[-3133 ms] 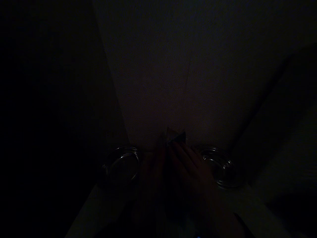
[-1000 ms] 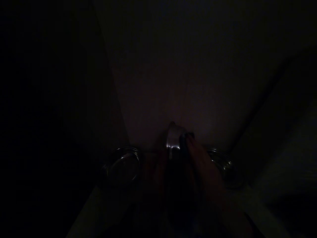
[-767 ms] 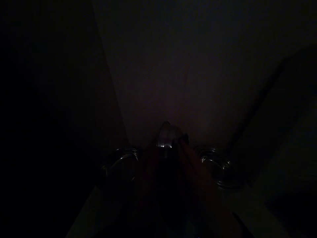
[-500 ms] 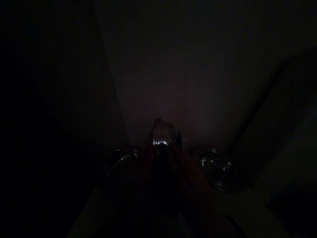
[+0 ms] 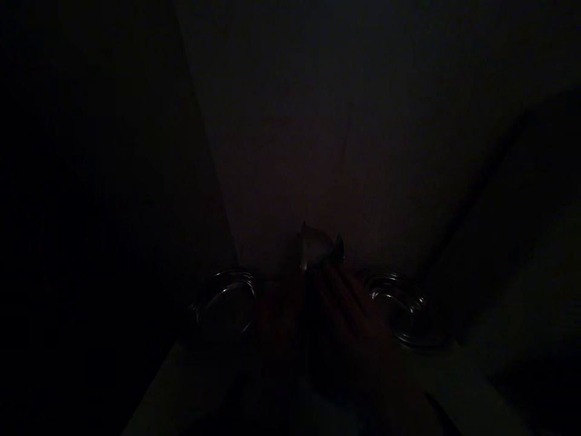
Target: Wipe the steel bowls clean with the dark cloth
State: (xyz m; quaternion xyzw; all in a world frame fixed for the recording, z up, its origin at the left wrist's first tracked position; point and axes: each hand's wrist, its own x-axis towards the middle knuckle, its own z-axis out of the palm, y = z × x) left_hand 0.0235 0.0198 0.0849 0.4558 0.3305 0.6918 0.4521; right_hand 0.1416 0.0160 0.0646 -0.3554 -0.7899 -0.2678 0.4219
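The picture is very dark. My right hand reaches forward at the centre, and its fingertips close on a small shiny metal piece that looks like a spoon bowl or small cup. A dark bit sticks up beside the piece. My left hand shows only as a dim reddish shape just left of the right hand, under the same piece, and its fingers cannot be made out.
Two round metal bowls stand on a pale surface, one bowl left of my hands and the other bowl right of them. A plain wall rises behind. Dark areas fill both sides.
The shiny metal piece has turned and shows less of its bright face than half a second ago. My right hand has come back over the edge of the right bowl.
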